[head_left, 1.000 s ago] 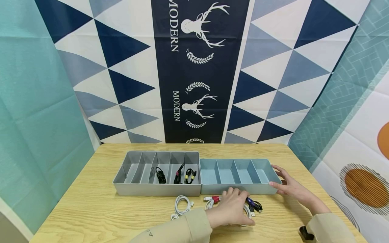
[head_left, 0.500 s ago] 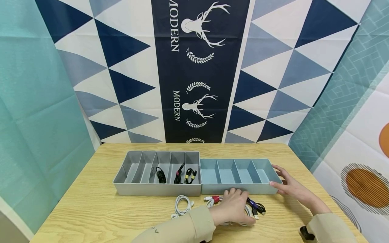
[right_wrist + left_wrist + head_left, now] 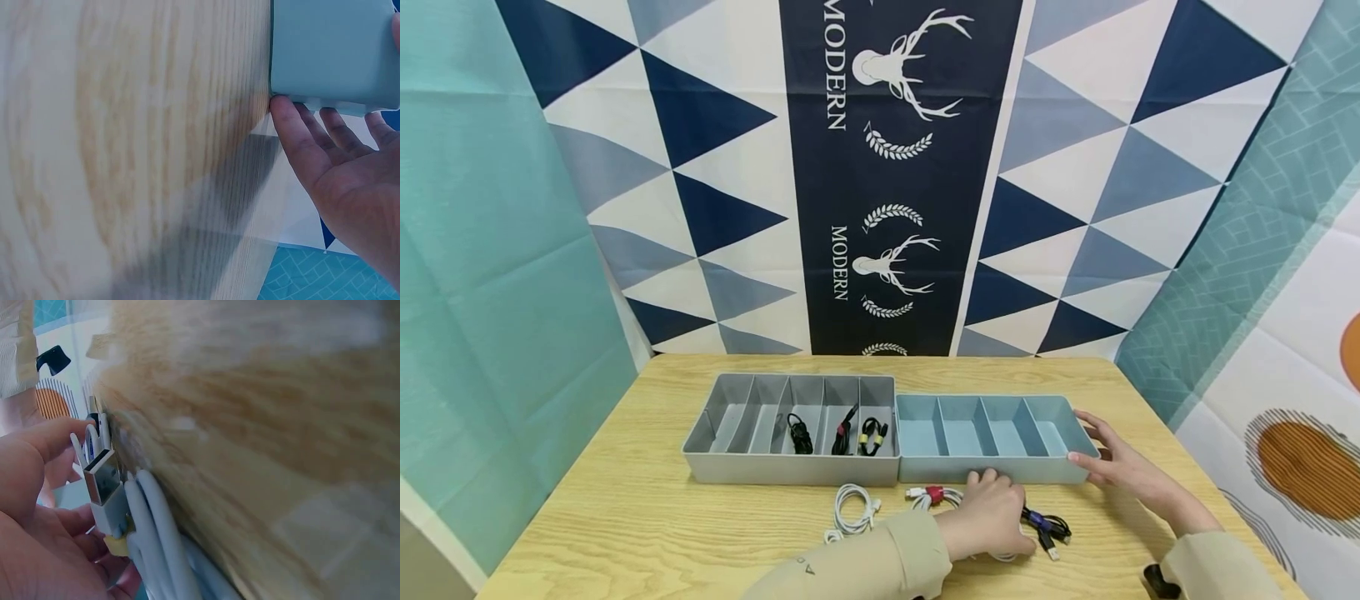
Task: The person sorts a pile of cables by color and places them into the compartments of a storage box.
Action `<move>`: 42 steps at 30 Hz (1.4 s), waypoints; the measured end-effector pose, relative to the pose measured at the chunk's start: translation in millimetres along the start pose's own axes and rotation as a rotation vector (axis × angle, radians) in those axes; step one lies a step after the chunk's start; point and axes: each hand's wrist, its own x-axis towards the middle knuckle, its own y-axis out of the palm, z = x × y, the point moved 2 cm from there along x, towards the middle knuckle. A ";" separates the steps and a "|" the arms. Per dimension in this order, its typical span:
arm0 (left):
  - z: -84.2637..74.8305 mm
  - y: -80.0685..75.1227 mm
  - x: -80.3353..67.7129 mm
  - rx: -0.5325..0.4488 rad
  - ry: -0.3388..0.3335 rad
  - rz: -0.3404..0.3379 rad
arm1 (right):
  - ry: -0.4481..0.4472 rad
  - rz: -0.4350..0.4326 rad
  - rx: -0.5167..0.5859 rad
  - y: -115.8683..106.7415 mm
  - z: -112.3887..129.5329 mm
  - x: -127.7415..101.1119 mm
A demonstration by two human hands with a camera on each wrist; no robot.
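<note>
My left hand (image 3: 996,517) is bent over a coiled white USB cable (image 3: 150,531) in front of the blue box. In the left wrist view, my thumb and fingers are around the cable's metal plug and yellow tie. A black USB cable (image 3: 1048,527) with a blue tie lies just right of that hand. With thumb and fingertips, my right hand (image 3: 1120,471) holds the right end of the light blue divided box (image 3: 992,469). Left of my left hand lie a white cable with a red tie (image 3: 934,496) and a plain white coiled cable (image 3: 853,510).
Against the blue box stands a grey divided box (image 3: 790,469). Three of its compartments hold black cables (image 3: 842,433). Both boxes stand on a wooden table (image 3: 625,533), with patterned cloth hanging behind and at the sides.
My left hand has moved slightly right over the white cable. The black cable with the blue tie has shifted right and toward the front. My right hand stays at the blue box.
</note>
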 end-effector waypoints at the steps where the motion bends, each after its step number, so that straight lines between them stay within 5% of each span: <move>1: -0.8 1.1 0.8 0.006 -0.002 -0.006 | 0.004 0.000 0.001 0.3 -0.2 0.0; 14: -3.3 1.7 1.3 0.011 0.042 -0.003 | 0.019 0.015 0.026 0.9 2.0 -1.5; 42: -2.8 -20.0 -8.1 0.100 0.155 -0.182 | 0.012 0.014 0.002 0.2 1.2 -3.2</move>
